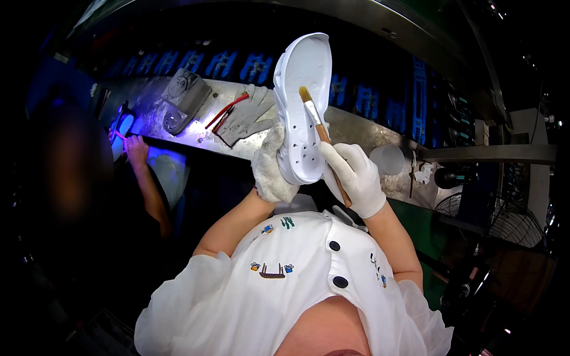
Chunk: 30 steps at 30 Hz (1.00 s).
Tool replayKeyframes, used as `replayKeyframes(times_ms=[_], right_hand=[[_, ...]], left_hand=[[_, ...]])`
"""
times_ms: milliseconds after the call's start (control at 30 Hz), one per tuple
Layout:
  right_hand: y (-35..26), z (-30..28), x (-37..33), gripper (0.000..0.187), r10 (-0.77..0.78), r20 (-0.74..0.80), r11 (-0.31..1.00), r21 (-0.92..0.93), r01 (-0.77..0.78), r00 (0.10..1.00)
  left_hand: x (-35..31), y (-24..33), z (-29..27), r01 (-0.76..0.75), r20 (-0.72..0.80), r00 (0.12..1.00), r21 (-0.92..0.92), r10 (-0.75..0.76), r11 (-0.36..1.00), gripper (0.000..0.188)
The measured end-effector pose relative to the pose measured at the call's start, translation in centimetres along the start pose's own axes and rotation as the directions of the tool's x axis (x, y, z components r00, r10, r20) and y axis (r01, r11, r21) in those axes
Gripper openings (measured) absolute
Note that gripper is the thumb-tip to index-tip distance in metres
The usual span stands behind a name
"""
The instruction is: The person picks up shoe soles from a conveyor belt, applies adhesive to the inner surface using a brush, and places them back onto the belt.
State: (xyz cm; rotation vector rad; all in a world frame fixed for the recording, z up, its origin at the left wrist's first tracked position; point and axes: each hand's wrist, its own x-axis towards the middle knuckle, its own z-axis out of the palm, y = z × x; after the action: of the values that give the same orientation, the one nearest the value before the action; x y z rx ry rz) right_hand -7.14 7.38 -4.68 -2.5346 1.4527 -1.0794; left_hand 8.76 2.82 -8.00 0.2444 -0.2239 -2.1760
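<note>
A white shoe sole (306, 65) with small round holes near its lower end stands upright in front of me. My left hand (273, 169), in a thick pale glove, is closed around the sole's lower left side. In a thin white glove, my right hand (356, 178) grips a paintbrush (320, 129) by its wooden handle. The brush's yellowish bristles touch or hover just over the sole's inner face; I cannot tell which. Some fingertips of my left hand are hidden behind the sole.
Across the metal bench (234, 89) lie a grey glove (249, 115), red-handled pliers (227, 111) and a grey block-like tool (184, 98). A translucent cup (388, 160) stands right, near a wire-caged fan (513, 225). At left, a co-worker's hand (138, 149) works under violet light.
</note>
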Motion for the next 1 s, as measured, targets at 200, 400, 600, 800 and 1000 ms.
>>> replayKeyframes(times_ms=[200,400,600,800,1000], right_hand=[[-0.8,-1.3,-0.7,0.046,-0.032,0.135,0.995,-0.090,0.044,0.990],[-1.6,-2.4,-1.1,0.049,-0.014,0.319,0.991,-0.118,0.055,0.947],[-2.2,-3.5,-0.9,0.037,-0.119,0.387,0.991,-0.012,0.134,0.914],[-1.4,-6.1,-1.5,0.020,0.433,0.247,0.470,0.759,-0.451,0.867],[-2.3,-5.6,0.7,0.016,0.605,0.151,0.566,0.609,-0.556,0.782]], left_hand=[[0.1,-0.1,-0.6,0.029,-0.036,0.999,-0.024,-0.030,0.999,0.056],[0.2,0.1,-0.4,0.048,-0.033,0.998,-0.093,-0.052,0.995,0.054],[0.7,0.5,-1.7,0.007,-0.087,0.996,-0.102,-0.016,0.995,0.054],[0.9,0.7,-1.4,0.018,-0.034,0.999,0.001,-0.018,1.000,0.063],[-0.4,0.1,-0.4,0.130,0.041,0.991,-0.033,-0.129,0.991,0.068]])
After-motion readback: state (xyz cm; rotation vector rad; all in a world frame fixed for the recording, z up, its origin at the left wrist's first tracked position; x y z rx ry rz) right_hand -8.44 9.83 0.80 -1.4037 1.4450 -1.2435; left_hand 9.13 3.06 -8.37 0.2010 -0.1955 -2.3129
